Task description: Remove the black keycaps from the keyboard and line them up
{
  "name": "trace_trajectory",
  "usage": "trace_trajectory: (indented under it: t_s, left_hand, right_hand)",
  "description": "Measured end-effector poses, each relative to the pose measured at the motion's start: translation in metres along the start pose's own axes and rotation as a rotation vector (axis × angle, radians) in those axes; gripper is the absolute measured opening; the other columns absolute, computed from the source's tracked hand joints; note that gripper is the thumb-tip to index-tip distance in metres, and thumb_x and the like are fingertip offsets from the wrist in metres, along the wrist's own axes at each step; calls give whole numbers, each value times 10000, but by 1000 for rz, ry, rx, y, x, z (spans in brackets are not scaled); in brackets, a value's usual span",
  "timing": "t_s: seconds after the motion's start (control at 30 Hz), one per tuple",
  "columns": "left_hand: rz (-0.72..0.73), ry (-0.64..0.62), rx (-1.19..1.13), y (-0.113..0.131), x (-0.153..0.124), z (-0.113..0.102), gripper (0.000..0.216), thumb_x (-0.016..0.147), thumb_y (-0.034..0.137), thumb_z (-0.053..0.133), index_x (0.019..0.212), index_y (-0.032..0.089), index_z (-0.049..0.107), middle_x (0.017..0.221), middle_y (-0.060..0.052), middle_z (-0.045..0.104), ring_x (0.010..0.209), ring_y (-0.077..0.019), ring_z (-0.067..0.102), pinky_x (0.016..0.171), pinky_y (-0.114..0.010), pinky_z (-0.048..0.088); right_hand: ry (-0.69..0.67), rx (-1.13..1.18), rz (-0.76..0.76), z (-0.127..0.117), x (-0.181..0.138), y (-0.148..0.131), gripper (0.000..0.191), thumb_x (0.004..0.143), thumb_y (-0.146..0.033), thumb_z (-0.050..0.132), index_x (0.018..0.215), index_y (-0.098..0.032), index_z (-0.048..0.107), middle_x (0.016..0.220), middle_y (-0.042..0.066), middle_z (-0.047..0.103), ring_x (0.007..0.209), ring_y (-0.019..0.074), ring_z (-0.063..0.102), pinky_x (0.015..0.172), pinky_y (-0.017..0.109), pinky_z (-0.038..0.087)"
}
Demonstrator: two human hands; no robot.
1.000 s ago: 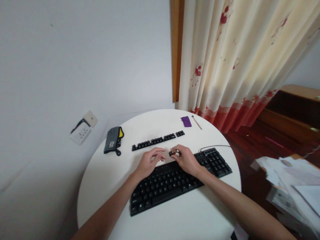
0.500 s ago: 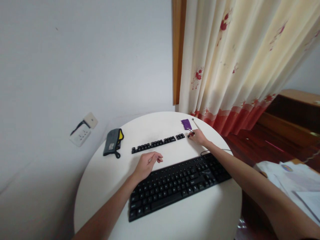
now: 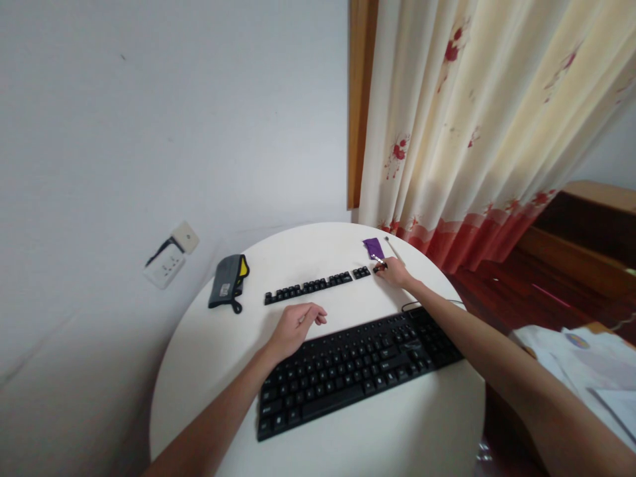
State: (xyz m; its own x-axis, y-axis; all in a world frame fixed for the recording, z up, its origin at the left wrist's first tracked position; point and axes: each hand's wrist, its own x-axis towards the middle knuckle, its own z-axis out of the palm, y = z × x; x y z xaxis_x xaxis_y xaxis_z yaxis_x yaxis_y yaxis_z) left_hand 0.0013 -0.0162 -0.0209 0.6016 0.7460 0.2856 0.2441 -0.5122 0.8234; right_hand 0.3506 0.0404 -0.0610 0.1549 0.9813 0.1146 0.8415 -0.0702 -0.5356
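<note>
My right hand [image 3: 392,271] is closed around a small tool with a silver wire end and a black part, seemingly a keycap puller [image 3: 378,262]. It is low over the far right of the table, at the right end of a row of loose black keycaps [image 3: 313,285]. My left hand [image 3: 294,326] rests with curled fingers at the upper left edge of the black keyboard [image 3: 348,371], with nothing visible in it. Along the keyboard's top edge, the function-key row appears bare of caps. A purple cloth [image 3: 373,248] lies just beyond my right hand.
On the round white table [image 3: 209,391], a grey pouch [image 3: 228,281] with a yellow part lies at the left. A thin brush-like stick [image 3: 394,250] lies at the back right. The wall has a socket [image 3: 166,264]; a curtain [image 3: 437,132] hangs behind. Papers [image 3: 571,371] lie at right.
The whole view has shifted slightly, so things sit a little further right. Both hands keep nearly the same places, the right one still at the end of the keycap row.
</note>
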Motion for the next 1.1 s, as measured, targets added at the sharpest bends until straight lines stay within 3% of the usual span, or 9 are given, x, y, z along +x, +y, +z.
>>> trace_trajectory:
  t_s: [0.27,0.4,0.5,0.63,0.73,0.83,0.97,1.1]
  left_hand:
    - [0,-14,-3,2,0,-1,364,971,356,412,860,130,675,765,-54,704,722,-154,649,719,-265,493]
    - [-5,-11,23,2,0,-2,361,970,355,412,869,133,677,768,-51,707,728,-155,648,731,-270,491]
    - [-7,-14,35,1,0,-2,371,972,362,405,870,133,678,766,-49,707,725,-154,645,728,-269,489]
    - [-12,-21,44,1,1,-1,369,970,368,406,868,139,678,767,-44,707,725,-154,646,727,-270,492]
    - [-9,-27,53,2,1,0,365,966,369,410,865,143,678,763,-39,707,721,-154,647,727,-270,494]
    - [-13,-33,62,2,2,0,367,964,372,407,868,145,679,770,-39,712,726,-156,651,721,-268,497]
    - [-20,-41,72,0,2,1,371,962,381,405,875,148,681,776,-38,716,736,-158,657,716,-265,502]
    - [-27,-44,76,-1,3,2,382,964,390,394,880,149,679,781,-41,717,742,-162,659,722,-272,507]
  right_hand:
    - [59,60,-16,-7,-6,-5,212,690,-152,696,894,-109,733,774,76,711,694,177,614,658,237,413]
    - [145,121,-24,-32,-19,-11,265,852,-277,522,938,-113,711,872,89,709,777,189,618,737,268,432]
    - [210,194,-39,-58,-42,-15,457,951,-343,292,990,-124,691,923,89,692,814,185,616,752,276,439]
    - [343,289,-85,-83,-91,-19,462,954,-414,307,977,-168,697,878,55,655,825,189,585,769,285,410]
    - [271,290,-15,-87,-127,-16,425,941,-423,354,939,-160,687,687,17,589,637,162,530,624,266,381]
    - [256,271,6,-84,-151,-7,334,911,-385,424,865,-154,662,673,10,581,615,153,511,607,260,370]
    - [218,240,1,-79,-165,4,311,897,-356,436,725,-165,610,640,8,574,626,157,523,626,263,378]
    - [182,222,-2,-75,-171,4,318,904,-345,416,707,-170,593,602,-2,561,598,152,521,611,259,378]
